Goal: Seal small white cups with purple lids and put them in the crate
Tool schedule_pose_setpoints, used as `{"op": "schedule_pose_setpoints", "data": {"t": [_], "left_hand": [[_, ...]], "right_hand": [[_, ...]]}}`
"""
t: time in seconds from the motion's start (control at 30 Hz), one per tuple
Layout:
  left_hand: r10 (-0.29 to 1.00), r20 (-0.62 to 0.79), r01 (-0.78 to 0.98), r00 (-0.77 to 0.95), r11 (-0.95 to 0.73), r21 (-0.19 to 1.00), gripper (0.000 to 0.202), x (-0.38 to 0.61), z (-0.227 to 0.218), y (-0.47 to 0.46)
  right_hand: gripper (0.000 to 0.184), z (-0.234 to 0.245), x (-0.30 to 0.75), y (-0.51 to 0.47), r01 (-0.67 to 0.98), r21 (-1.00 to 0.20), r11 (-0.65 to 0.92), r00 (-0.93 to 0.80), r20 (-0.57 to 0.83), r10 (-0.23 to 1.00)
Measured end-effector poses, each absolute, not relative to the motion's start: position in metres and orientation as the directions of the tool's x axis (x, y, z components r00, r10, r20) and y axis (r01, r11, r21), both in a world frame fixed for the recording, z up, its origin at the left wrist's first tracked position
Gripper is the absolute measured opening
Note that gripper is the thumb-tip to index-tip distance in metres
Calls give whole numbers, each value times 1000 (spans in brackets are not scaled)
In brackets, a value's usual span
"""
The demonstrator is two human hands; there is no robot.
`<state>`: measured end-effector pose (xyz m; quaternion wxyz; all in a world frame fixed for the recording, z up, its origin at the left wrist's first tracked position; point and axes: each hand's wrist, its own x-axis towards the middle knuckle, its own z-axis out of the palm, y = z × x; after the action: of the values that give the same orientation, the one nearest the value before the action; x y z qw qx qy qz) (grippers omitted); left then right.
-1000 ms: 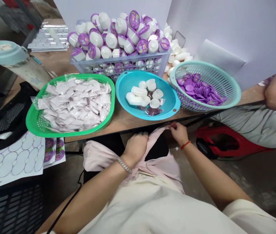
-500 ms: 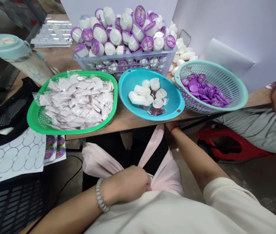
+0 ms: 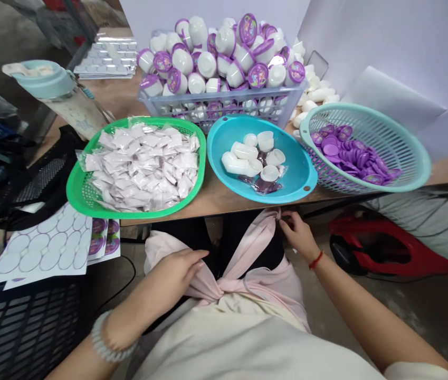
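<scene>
Two bare hands were at a pink cloth (image 3: 247,245) knotted across the person's lap; the left hand (image 3: 172,277) lay over it on the left thigh, fingers straight and loosely extended, nothing gripped; the right hand (image 3: 297,235) pinched the cloth's far end between thumb and fingertips, just below the table (image 3: 211,204) edge; a grey bracelet (image 3: 108,340) circled the left wrist and a red string (image 3: 316,260) the right. Beyond the hands, a blue bowl (image 3: 226,132) stood near the table's edge, holding white cups (image 3: 265,141) and dark packets (image 3: 263,186); to its left, a green basket (image 3: 76,195) held a heap of pale packets (image 3: 144,163); to its right, a pale teal colander (image 3: 411,145) held purple lids (image 3: 352,155). Behind the bowl, a plastic crate (image 3: 158,105) was heaped with white pots (image 3: 207,64) topped in purple; a bottle (image 3: 77,111) stood left of it, behind the green basket.
</scene>
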<state>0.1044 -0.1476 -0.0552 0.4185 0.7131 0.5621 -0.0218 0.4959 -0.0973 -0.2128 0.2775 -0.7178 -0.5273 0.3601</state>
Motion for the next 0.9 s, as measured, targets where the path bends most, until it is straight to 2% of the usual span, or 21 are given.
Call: {"op": "schedule_pose_setpoints", "data": {"t": [0.23, 0.3, 0.37, 0.47, 0.63, 0.67, 0.73, 0.8, 0.83, 0.9], "left_hand": [[745, -497, 816, 445, -109, 567, 25, 203, -95, -95], [757, -496, 838, 425, -123, 531, 27, 220, -103, -86], [770, -499, 869, 398, -142, 474, 33, 228, -107, -82], [781, -513, 914, 356, -175, 366, 36, 226, -107, -82], [772, -561, 952, 299, -203, 229, 37, 215, -103, -81], [769, -566, 954, 296, -208, 217, 37, 213, -102, -81], [763, -572, 953, 302, -224, 204, 36, 211, -101, -79], [757, -577, 952, 307, -239, 193, 35, 210, -101, -76], [754, -580, 951, 308, -246, 186, 35, 209, -101, -75], [749, -585, 950, 313, -258, 178, 34, 208, -103, -73]], "right_hand": [[41, -199, 453, -99, 265, -904, -335, 280, -260, 924], [47, -196, 448, -92, 213, -926, -311, 289, -245, 925], [46, -194, 447, -84, 179, -944, -278, 296, -217, 930], [38, -195, 449, -73, 179, -956, -234, 321, -168, 932], [35, -184, 450, -93, 309, -937, -163, 311, -62, 949], [34, -179, 449, -101, 361, -928, -95, 206, -20, 978], [29, -166, 445, -115, 468, -870, 158, -206, 66, 976], [20, -154, 442, -120, 484, -765, 425, -613, 50, 788], [21, -148, 442, -119, 483, -721, 497, -716, 2, 698], [30, -137, 446, -115, 515, -682, 520, -768, -98, 632]]}}
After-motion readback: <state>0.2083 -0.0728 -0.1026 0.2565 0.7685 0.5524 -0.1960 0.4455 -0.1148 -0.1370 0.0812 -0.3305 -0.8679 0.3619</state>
